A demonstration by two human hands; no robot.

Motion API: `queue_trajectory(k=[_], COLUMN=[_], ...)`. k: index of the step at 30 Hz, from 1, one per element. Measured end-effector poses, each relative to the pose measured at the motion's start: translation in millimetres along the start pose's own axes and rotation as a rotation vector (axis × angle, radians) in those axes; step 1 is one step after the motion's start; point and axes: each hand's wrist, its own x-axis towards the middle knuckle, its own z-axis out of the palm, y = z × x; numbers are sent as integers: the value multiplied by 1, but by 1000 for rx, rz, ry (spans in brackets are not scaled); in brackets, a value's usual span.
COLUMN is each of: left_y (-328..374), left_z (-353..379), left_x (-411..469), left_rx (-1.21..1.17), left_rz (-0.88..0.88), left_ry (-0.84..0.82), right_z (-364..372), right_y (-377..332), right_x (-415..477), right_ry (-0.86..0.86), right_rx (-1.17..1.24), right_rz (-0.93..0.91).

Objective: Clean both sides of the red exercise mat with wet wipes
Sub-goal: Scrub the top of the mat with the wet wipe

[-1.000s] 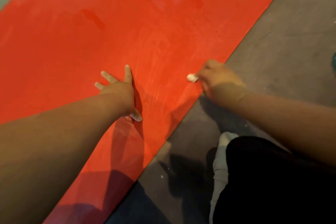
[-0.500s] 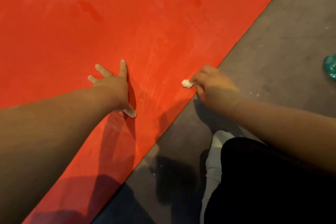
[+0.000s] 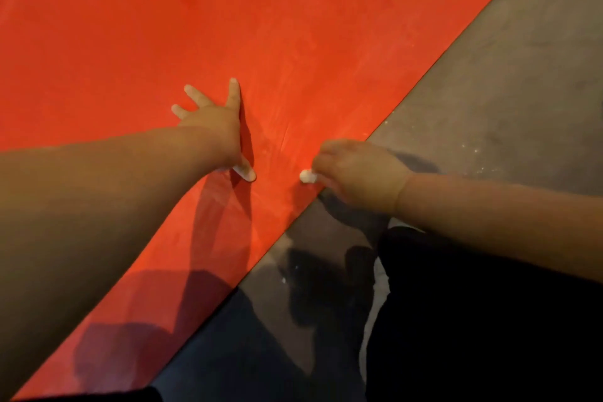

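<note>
Left hand flat on red mat; right hand pinches white wipe.

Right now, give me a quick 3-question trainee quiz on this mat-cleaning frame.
1. True or false: the left hand lies flat and spread on the red mat.
2. Which hand holds the balled white wipe? A) left B) right
3. Fill in: the wipe touches the mat near its ___ edge, beside the grey floor.

Key: 1 true; 2 B, the right hand; 3 right.
</note>
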Motion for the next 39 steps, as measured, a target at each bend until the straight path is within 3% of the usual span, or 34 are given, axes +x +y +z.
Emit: queue_trajectory(k=[4, 6, 8, 10, 12, 14, 16, 19, 21, 23, 25, 29, 32, 34, 37, 39], left_y=[-7, -13, -23, -32, -39, -43, -47, -54, -57, -58, -58, -59, -59, -60, -59, -59], left_z=[3, 2, -1, -7, -14, -20, -25, -29, -29, -30, -30, -29, -27, -25, -25, -24], left_x=[2, 3, 7, 14, 22, 30, 36, 40, 42, 43, 43, 46, 48, 49, 48, 49], left_rx=[-7, -6, -7, -40, -83, -113, -108, -145, -158, -163, -163, -167, -180, -191, -211, -216], left_rz=[14, 19, 25, -8, -86, -90, -61, -31, -7, -2, -4, 0, -10, -9, -19, -22], left_ry=[14, 62, 205, 321, 272, 169, 142, 159, 157, 147, 138, 139, 139, 142, 131, 135], right_z=[-36, -40, -28, -5, 6, 7, -7, -50, -75, -81, -69, -27, -23, -33, -63, -75], right_y=[67, 66, 42, 2, -27, -17, 16, 89, 123, 125, 93, 0, 4, 36, 83, 96], right_x=[20, 27, 32, 33, 30, 36, 55, 89, 108, 130, 144, 137, 140, 160, 194, 212], right_ry=[196, 201, 113, 34, -42, -71, 54, 290, 339, 363, 335, 115, 21, 144, 282, 327], right_rx=[-137, -123, -80, 32, 117, 119, 74, -19, -100, -95, -20, 129, 138, 100, 98, 85], right_rz=[412, 485, 426, 193, -74, -149, -26, 349, 551, 623, 541, 78, -126, -31, 327, 414])
